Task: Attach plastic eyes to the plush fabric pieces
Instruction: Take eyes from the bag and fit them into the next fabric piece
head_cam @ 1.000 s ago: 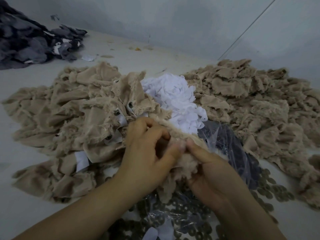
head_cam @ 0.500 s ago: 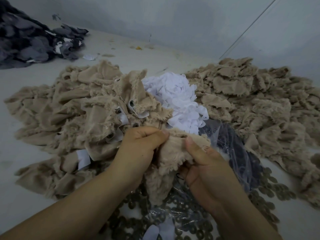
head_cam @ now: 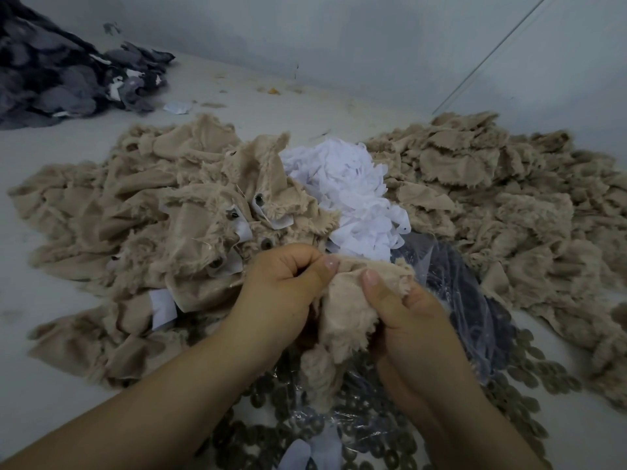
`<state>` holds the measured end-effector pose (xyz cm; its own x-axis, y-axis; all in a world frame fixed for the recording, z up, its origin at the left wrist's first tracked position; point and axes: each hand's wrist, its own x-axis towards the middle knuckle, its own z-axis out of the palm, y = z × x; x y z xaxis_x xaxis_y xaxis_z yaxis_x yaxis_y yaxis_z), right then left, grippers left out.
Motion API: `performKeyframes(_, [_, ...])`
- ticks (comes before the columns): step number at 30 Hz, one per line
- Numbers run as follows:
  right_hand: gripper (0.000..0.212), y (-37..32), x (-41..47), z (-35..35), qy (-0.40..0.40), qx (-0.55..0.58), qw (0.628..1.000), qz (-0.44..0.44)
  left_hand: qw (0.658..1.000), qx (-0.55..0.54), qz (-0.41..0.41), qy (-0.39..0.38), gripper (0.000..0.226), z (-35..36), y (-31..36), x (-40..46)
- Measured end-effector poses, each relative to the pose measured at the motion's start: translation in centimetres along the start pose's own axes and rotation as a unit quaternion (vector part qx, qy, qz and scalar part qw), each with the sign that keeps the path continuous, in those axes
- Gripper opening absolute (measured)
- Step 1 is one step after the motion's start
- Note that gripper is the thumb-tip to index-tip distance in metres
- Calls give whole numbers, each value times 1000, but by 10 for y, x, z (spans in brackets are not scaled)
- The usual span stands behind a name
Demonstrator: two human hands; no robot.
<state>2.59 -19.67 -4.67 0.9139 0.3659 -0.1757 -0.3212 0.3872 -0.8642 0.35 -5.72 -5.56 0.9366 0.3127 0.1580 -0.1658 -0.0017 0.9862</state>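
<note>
Both hands, left (head_cam: 281, 286) and right (head_cam: 403, 317), grip a plush piece (head_cam: 346, 320) between beige piles (head_cam: 135, 212); bare surface (head_cam: 40, 401) lies left.

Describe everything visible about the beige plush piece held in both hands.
The beige plush piece is soft, fuzzy fabric with frayed edges, crumpled and hanging down between the hands. The left hand and right hand pinch its upper edge with their thumbs on top. Below it lie a clear plastic bag and dark washers. No eye shows on it.

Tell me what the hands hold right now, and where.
Both the left hand and right hand pinch one beige plush piece at its upper edge, thumbs on top.
</note>
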Motion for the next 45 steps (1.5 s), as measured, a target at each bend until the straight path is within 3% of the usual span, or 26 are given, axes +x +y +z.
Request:
performKeyframes(3, [39,0,1,0,10,21,1000,6,999,-49,-17,-14,41,2,-1,-1])
performKeyframes(9, [36,3,-3,3,-43,25,998,28,999,18,43,-5,42,10,1,-3])
performKeyframes(16, [43,0,-3,3,-32,85,992,90,997,39,63,-38,30,9,-2,-6])
performKeyframes(23, [44,0,-1,3,-20,120,979,165,999,-27,-1,-39,31,8,-5,-4])
performKeyframes(27, [46,0,-1,2,-25,131,973,188,998,-40,3,-56,30,8,-6,-4])
performKeyframes(31, [43,-6,-2,-2,-28,77,985,154,998,-11,18,-59,25,5,-7,-2])
performKeyframes(33, [30,-13,-2,-5,4,-116,991,70,999,-16,11,-50,25,4,-9,0])
performKeyframes(34, [32,-18,0,-10,28,-275,961,-1,999,-20,7,-46,25,3,-10,0])
performKeyframes(36, [41,-27,8,-27,97,-542,824,-134,999,-17,6,-47,25,3,-12,0])
performKeyframes(37, [37,-32,14,-38,131,-622,754,-165,999,-15,7,-51,26,4,-13,0])
performKeyframes(38, [30,-37,21,-49,155,-680,697,-166,998,-12,6,-55,27,4,-13,0])
performKeyframes(41, [13,-44,40,-75,129,-832,539,-23,999,-9,1,-50,26,6,-16,1])
performKeyframes(43, [14,-41,43,-85,98,-864,492,28,999,-10,-1,-48,24,7,-18,2])
performKeyframes(45, [10,-37,45,-87,87,-860,503,20,999,-10,-3,-47,24,7,-19,2])
